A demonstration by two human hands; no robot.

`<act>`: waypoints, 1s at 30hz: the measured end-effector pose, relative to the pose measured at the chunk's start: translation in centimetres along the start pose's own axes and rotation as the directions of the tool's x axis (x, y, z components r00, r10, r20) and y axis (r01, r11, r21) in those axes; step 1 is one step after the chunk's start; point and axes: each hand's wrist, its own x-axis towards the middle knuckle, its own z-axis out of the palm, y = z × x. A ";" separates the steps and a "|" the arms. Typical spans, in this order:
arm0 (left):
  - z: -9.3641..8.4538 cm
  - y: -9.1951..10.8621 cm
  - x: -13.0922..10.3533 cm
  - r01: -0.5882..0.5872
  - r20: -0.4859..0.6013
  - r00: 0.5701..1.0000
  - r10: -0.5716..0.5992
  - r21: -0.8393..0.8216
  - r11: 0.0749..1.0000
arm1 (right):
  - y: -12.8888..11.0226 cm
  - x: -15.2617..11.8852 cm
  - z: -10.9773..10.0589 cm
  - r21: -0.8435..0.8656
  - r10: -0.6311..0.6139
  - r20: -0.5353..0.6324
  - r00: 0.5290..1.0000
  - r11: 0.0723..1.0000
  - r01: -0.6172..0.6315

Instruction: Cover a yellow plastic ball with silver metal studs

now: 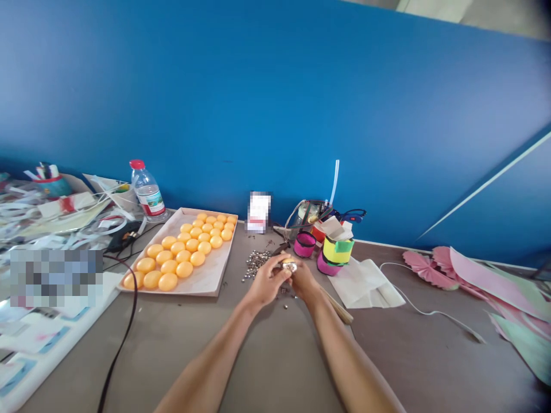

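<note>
My left hand (267, 280) and my right hand (303, 280) meet over the middle of the table. Between their fingers is a small roundish thing (290, 266), shiny white-silver on top with a bit of orange-yellow; its kind is hard to make out. The left thumb and fingers pinch it, while the right fingers close on its other side, partly hidden. Just left of the hands lies a pile of small shiny metal pieces (257, 263), and a few loose ones (286, 307) lie below. Further left, a shallow tray (206, 282) holds rows of orange balls (184, 269).
A water bottle (148, 192) stands behind the tray. Pink and yellow tape-wrapped containers (338, 252) stand right of the hands, near a wooden stick (338, 307) and white paper (365, 284). Pink folded paper (430, 268) lies far right. A blue partition (275, 103) rises behind.
</note>
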 end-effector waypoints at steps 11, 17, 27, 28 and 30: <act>-2.4 -0.5 0.8 0.049 -0.166 0.978 -0.123 -0.392 0.919 | -1.3 0.3 -0.8 0.166 0.013 -0.094 0.996 0.986 0.003; -2.7 -0.2 0.9 0.055 -0.151 0.977 -0.151 -0.502 0.863 | -1.1 0.2 -1.0 0.010 -0.083 -0.062 0.995 0.996 0.083; -2.5 -0.6 1.0 0.056 -0.149 0.976 -0.157 -0.530 0.846 | -1.1 -0.5 1.0 -0.036 -0.226 0.081 0.971 0.973 0.230; -2.5 -0.6 1.0 0.056 -0.147 0.977 -0.157 -0.530 0.846 | -0.9 -0.5 1.2 -0.041 -0.238 0.085 0.968 0.969 0.242; -2.4 -0.7 1.0 0.054 -0.144 0.978 -0.151 -0.524 0.850 | -0.6 -0.5 1.6 -0.080 -0.250 0.063 0.966 0.964 0.255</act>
